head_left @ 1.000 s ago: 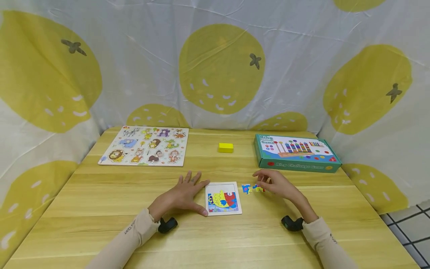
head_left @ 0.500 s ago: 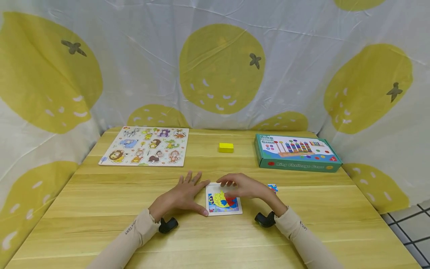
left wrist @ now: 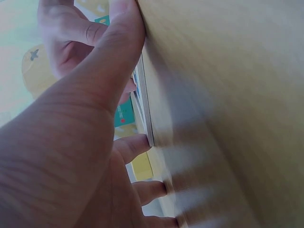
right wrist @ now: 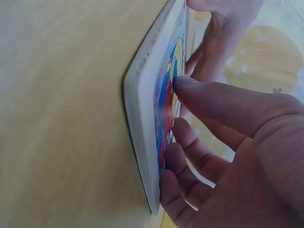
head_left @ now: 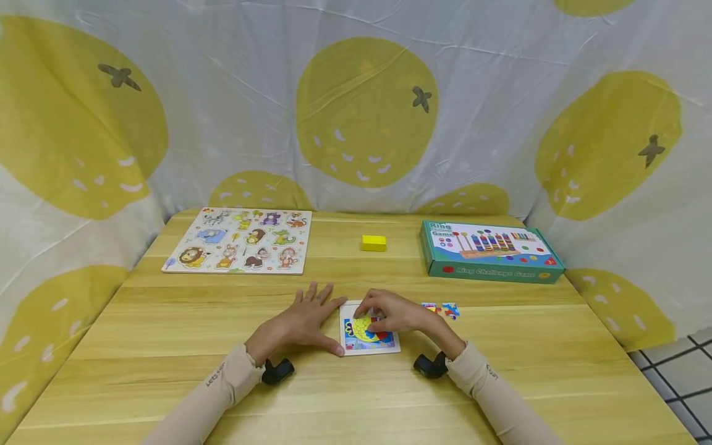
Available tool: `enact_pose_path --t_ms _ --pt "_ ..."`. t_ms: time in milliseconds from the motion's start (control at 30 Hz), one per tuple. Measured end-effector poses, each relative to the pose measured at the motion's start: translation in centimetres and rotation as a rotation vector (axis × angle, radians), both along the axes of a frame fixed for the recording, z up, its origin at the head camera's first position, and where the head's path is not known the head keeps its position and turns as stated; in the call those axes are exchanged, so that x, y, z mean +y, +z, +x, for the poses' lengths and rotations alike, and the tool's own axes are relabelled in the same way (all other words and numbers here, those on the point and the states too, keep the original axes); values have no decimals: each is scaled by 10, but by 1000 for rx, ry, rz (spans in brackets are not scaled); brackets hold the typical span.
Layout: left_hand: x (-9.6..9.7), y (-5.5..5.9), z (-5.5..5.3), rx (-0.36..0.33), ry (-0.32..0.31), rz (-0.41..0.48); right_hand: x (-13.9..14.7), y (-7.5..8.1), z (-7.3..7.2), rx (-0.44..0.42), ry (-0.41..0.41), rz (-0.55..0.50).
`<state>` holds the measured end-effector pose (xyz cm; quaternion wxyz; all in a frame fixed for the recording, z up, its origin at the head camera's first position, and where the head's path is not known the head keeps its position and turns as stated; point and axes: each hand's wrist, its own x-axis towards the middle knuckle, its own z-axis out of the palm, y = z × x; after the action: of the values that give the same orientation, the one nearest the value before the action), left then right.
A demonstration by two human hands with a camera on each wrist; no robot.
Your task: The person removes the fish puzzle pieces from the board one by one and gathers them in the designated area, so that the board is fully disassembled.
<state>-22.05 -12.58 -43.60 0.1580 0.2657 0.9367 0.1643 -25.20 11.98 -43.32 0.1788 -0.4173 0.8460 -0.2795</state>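
A small framed jigsaw puzzle (head_left: 371, 342) with a yellow and red fish picture lies on the table between my hands. My left hand (head_left: 303, 324) is spread flat along its left side, with the thumb at the near corner and index finger at the far corner. My right hand (head_left: 392, 312) is bent over the upper part, its thumb and fingertips down on the picture. In the right wrist view the thumb (right wrist: 209, 97) meets the puzzle surface (right wrist: 166, 99); I cannot tell whether a piece is held. Loose puzzle pieces (head_left: 450, 310) lie just right of this hand.
An animal peg puzzle board (head_left: 241, 242) lies at the back left, and a yellow block (head_left: 373, 243) stands at the back middle. A green Ring Challenge Game box (head_left: 492, 252) occupies the back right of the wooden table (head_left: 356, 402). A lemon-print cloth (head_left: 245, 93) hangs behind.
My right hand has moved left from the loose pieces onto the puzzle, and its fingertips have come down on the picture. My left hand has stayed at the frame.
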Motion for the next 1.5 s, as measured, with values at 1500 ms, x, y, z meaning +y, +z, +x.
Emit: enact_pose_path --t_ms 1500 --pt "0 0 1 18 6 11 -13 -1 9 -12 -42 -52"
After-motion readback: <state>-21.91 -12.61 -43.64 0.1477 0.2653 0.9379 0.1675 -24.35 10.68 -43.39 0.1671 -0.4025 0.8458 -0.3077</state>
